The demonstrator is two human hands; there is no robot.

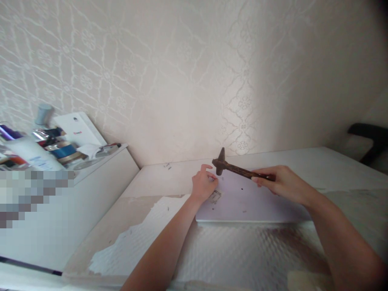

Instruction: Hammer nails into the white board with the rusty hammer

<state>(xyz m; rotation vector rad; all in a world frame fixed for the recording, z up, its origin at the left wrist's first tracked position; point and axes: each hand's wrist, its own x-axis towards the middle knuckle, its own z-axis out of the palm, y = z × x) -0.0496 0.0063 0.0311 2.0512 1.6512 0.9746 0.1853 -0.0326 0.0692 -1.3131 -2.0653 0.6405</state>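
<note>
My right hand [280,184] is closed round the handle of a dark, rusty hammer [235,168]. The hammer's head points left and hovers just above my left hand [203,184]. My left hand rests on a white flat board [248,204], fingers pinched together at its upper left corner; what they hold is too small to make out. A few small dark marks or holes dot the board near my left hand.
The board lies on a table [157,178] covered with torn white textured paper [236,254]. A patterned wall rises right behind it. At the left stands a white cabinet [100,190] with bottles and tubes [39,149] on top. A dark chair part [371,139] shows at the right edge.
</note>
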